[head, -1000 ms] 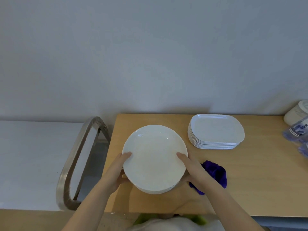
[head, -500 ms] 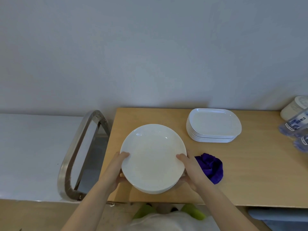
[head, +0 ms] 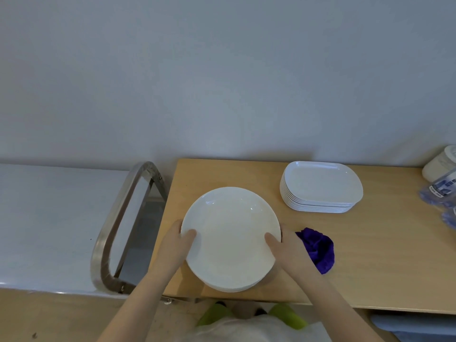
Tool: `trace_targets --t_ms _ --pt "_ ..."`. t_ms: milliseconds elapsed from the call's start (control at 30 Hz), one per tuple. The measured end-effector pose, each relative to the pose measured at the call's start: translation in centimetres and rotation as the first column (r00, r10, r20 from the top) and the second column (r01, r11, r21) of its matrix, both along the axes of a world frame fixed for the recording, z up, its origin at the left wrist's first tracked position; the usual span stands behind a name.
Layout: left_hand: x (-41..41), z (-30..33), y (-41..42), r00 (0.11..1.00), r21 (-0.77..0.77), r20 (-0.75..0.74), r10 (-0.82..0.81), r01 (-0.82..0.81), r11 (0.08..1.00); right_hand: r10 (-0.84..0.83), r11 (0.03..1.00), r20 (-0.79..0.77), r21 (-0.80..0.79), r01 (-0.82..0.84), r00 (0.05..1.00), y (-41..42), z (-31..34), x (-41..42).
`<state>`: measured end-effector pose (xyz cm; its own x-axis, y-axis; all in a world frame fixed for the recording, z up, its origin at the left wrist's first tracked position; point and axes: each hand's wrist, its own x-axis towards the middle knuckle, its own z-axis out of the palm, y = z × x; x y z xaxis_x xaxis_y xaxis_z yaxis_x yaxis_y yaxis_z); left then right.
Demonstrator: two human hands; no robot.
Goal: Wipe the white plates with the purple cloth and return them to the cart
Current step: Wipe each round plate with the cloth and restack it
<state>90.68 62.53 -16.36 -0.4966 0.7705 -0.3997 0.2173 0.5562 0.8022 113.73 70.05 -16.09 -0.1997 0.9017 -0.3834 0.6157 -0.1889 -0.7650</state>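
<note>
right now both hands grip a stack of round plates (head: 230,236) near the surface's (head: 382,255) front edge: left hand (head: 176,245) on its left rim, right hand (head: 287,249) on its right. cloth (head: 318,249) lies bunched just beside the right hand; oblong plates (head: 320,187) stacked behind.

Table centre: stack of round plates (head: 230,236) fills it, both hands (head: 174,245) at its rims.
Right of stack: purple cloth (head: 318,250) just beside the right hand (head: 288,248); bare table (head: 385,255) beyond it.
Back right: stack of oblong plates (head: 320,186) near the wall.
Far right edge: jar (head: 441,164) and bottles (head: 441,193).
Left: metal cart handle (head: 116,225) beside the table edge.
Back left corner: bare strip.
</note>
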Motion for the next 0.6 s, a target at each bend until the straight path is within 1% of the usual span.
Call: trace_targets --t_ms 33,67,133,200,300,367,400,500,600 --pt "-0.1 0.2 0.3 0.987 0.033 -0.156 -0.044 0.050 0.998 0.034 0.995 0.081 0.087 -0.041 0.996 0.3 0.3 0.0" --pt "-0.2 0.5 0.7 0.960 0.068 -0.273 -0.066 0.087 0.994 0.048 0.984 0.146 0.163 -0.071 0.988 0.5 0.7 -0.2" --pt "-0.3 1.3 1.5 0.907 0.113 -0.416 -0.062 0.119 0.987 0.057 0.940 0.253 0.311 -0.137 0.966 1.1 1.4 -0.7" --pt "-0.4 1.8 2.6 0.862 0.122 -0.505 -0.039 0.116 0.986 0.064 0.878 0.342 0.426 -0.216 0.937 1.8 2.1 -1.6" --pt "-0.1 2.3 4.5 0.825 0.124 -0.563 -0.056 0.151 0.981 0.080 0.768 0.483 0.528 -0.363 0.872 2.9 2.3 -2.8" --pt "-0.1 2.2 5.3 0.812 0.106 -0.578 -0.078 0.169 0.980 0.133 0.702 0.550 0.534 -0.470 0.824 3.4 2.0 -3.5" --pt "-0.2 2.1 5.5 0.814 0.104 -0.576 -0.078 0.167 0.980 0.163 0.686 0.571 0.520 -0.509 0.804 3.5 1.8 -3.8" --pt "-0.8 1.9 5.8 0.834 0.110 -0.547 -0.073 0.158 0.981 0.206 0.678 0.566 0.506 -0.533 0.798 3.8 1.2 -3.8" --pt "-1.0 1.9 6.1 0.802 0.076 -0.585 -0.125 0.208 0.975 0.218 0.656 0.504 0.558 -0.508 0.835 4.2 1.1 -3.6"
